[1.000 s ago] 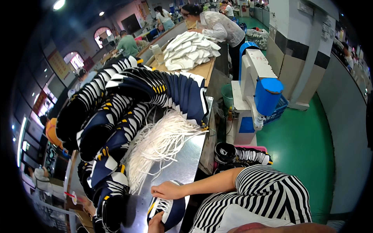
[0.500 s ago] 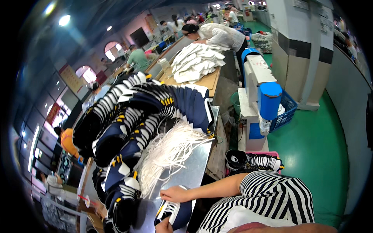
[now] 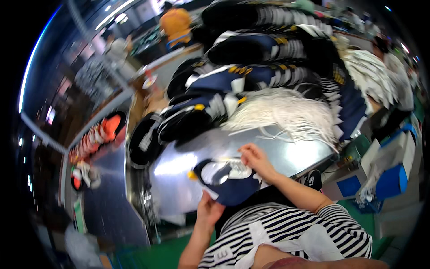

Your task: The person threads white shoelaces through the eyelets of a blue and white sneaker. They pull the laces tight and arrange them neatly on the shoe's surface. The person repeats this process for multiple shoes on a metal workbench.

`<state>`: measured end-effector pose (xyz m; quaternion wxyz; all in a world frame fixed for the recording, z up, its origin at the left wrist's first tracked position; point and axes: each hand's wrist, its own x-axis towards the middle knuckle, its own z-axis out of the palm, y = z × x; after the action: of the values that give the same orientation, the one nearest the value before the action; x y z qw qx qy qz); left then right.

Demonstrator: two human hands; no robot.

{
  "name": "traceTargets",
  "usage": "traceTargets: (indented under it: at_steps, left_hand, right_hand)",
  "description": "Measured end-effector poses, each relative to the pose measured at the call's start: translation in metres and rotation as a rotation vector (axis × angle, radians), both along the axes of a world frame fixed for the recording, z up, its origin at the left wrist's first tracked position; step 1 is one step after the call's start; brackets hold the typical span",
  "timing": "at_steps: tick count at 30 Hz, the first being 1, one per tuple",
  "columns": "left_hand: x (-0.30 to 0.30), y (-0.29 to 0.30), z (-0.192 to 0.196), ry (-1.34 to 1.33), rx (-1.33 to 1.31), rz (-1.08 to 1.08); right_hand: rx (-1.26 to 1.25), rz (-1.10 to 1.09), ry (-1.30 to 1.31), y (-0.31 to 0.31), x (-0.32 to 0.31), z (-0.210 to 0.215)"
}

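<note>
Currently one navy shoe upper [image 3: 226,179] lies on the shiny metal surface [image 3: 179,188] right at its near edge, in front of the person in the striped shirt [image 3: 286,233]. Left hand [image 3: 209,210] grips the near edge of the upper from below, fingers closed on the fabric. Right hand [image 3: 253,158] sits on the upper's far side, fingertips pinched near the white lacing area; whether a lace is already between them cannot be told, the frame being blurred. The hands are apart, one at each side of the same piece. A loose bundle of white laces [image 3: 286,114] lies on the surface just beyond the right hand, near but not touching it. Behind that, a large heap of navy uppers [image 3: 251,71] with white stripes and yellow tabs covers the far part of the surface. Further left, orange shoe pieces [image 3: 96,134] lie in a row on a separate stretch of bench, well apart. Judgement on progress: only this single upper is in hand, and the work on it looks just under way. The heap and the lace bundle both look large, so most of the batch appears left. No finished stack is discernible in this view.
</note>
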<state>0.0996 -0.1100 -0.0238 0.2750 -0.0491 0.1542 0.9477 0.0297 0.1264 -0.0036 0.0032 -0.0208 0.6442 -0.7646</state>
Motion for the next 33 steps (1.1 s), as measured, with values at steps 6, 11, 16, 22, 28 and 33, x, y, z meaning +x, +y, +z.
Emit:
traceTargets:
  at_steps: [6, 11, 16, 22, 28, 33]
  left_hand:
    - [-0.037, 0.0, 0.116, 0.391, -0.647, 0.091]
    - [-0.097, -0.065, 0.122, 0.695, -1.628, 0.615]
    - [-0.27, -0.151, 0.042, 0.756, -1.886, 0.721]
    - [-0.389, -0.181, -0.003, 0.375, -1.703, 0.478]
    - [-0.256, -0.085, 0.053, 0.652, -1.43, 0.825]
    - [-0.248, 0.001, 0.124, 1.777, -2.35, 0.623]
  right_hand:
    - [-0.274, 0.074, -0.212, -0.019, 0.0, -0.006]
    - [-0.177, 0.004, -0.296, 0.014, -0.002, -0.002]
    - [-0.04, 0.035, -0.25, 0.021, -0.004, -0.029]
    - [0.194, 0.117, -0.173, 0.013, 0.0, -0.028]
    - [0.219, 0.092, -0.075, 0.029, 0.005, -0.035]
    - [0.327, 0.106, -0.049, 0.025, 0.005, -0.033]
